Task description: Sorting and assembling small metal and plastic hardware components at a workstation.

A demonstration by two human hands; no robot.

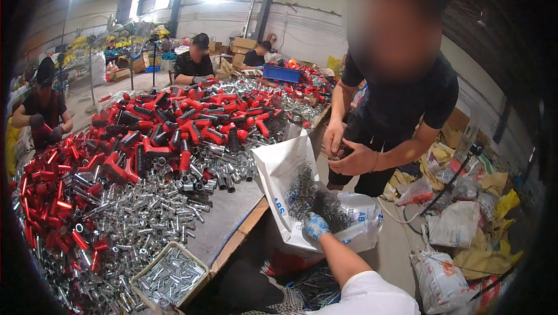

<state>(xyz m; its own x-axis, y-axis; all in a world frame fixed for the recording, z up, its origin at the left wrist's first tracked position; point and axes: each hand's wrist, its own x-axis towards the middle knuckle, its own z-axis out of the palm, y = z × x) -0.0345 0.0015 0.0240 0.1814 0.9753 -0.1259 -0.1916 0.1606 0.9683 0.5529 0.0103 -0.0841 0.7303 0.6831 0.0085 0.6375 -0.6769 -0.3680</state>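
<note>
- Small dark wiry metal pieces (pixel 337 213): in open white plastic sack (pixel 279 167), just beyond blue-white-gloved right hand (pixel 316 226), no common axis.
- Right hand touches them; can't tell if grasping.
- Left hand: not visible.

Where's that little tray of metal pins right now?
In the head view, the tray sits low and left of centre, at the edge of the table, beside loose silver parts, left of the gloved right hand.

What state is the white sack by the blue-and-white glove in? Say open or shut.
Open. The white sack gapes at the mouth, showing small dark pieces inside, beside the gloved right hand.
</note>
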